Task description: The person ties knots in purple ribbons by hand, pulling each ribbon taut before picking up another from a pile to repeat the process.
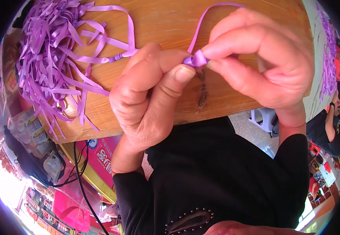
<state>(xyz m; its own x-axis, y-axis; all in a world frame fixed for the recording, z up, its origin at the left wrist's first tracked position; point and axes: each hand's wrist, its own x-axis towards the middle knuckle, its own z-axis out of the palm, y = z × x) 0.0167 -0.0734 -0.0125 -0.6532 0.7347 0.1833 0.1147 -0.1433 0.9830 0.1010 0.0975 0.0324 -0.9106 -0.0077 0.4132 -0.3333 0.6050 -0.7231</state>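
Between my two hands, above the wooden table, is a purple ribbon [200,58] bent into a small loop or knot. My left hand [146,90] pinches it between thumb and forefinger, next to a darker purple band on the ribbon. Thumb and forefinger of my right hand [264,58] close on the loop's right side. One ribbon length arches up behind the right hand. Another ribbon stretch with dark purple bands [117,58] shows left of my left hand; whether it is the same ribbon is hidden by the fingers.
A large heap of purple ribbons [54,51] covers the left of the wooden table [166,23], some ends hanging over its edge. Below are a black cable [78,172] and a pink box [103,156]. More purple ribbons [329,58] hang at far right, near another person [325,129] and a pale stool [262,119].
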